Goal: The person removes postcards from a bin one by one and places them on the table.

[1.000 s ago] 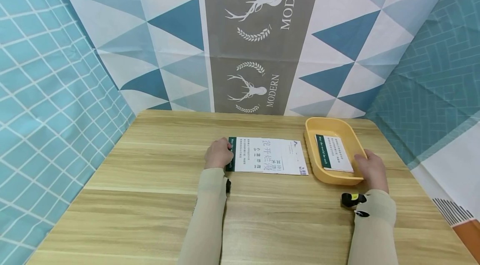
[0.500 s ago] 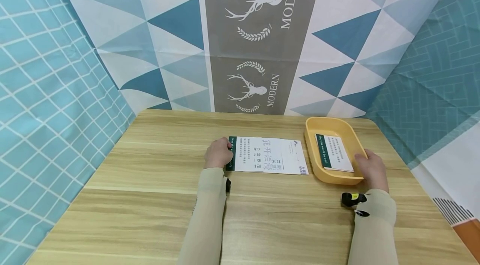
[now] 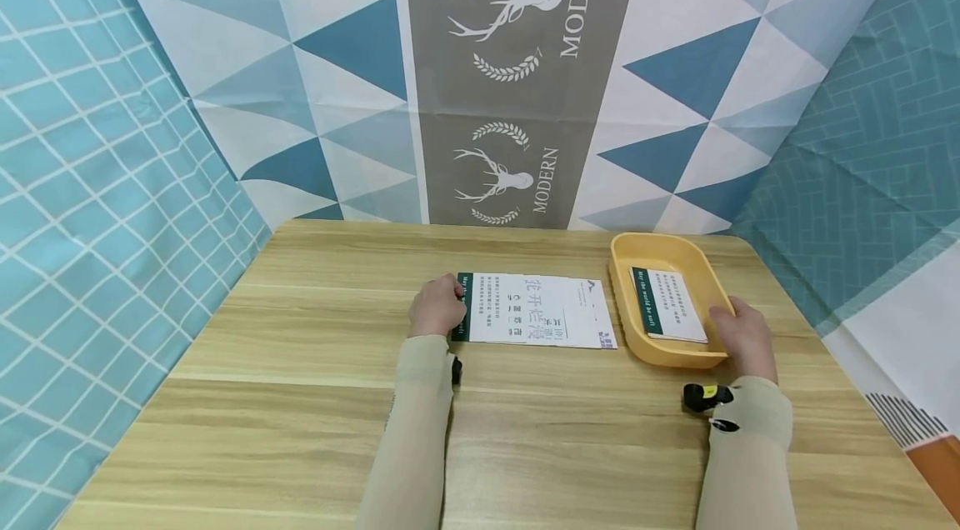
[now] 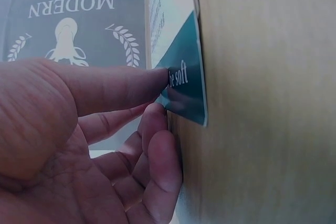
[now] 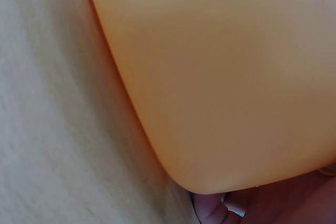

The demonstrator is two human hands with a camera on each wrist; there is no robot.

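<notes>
In the head view, my left hand (image 3: pixel 437 309) is at the left end of a row of overlapping white printed cards. It pinches the first card (image 3: pixel 487 309) by its dark green strip. Close up in the left wrist view, the thumb (image 4: pixel 126 85) lies over the green strip (image 4: pixel 188 85) beside the words "be soft", with curled fingers under the edge. My right hand (image 3: pixel 746 338) grips the right side of a yellow plastic tray (image 3: pixel 701 263). A similar green-striped card (image 3: pixel 678 309) lies inside it. The tray's wall (image 5: pixel 210 103) hides most of that hand in the right wrist view.
Other cards in the row, one with large characters (image 3: pixel 536 313) and one with purple print (image 3: pixel 588 313), reach almost to the tray. Everything rests on a wood-grain table (image 3: pixel 562 438). Patterned cloth (image 3: pixel 495 97) hangs behind it, with blue tiled cloth (image 3: pixel 90 180) at the left.
</notes>
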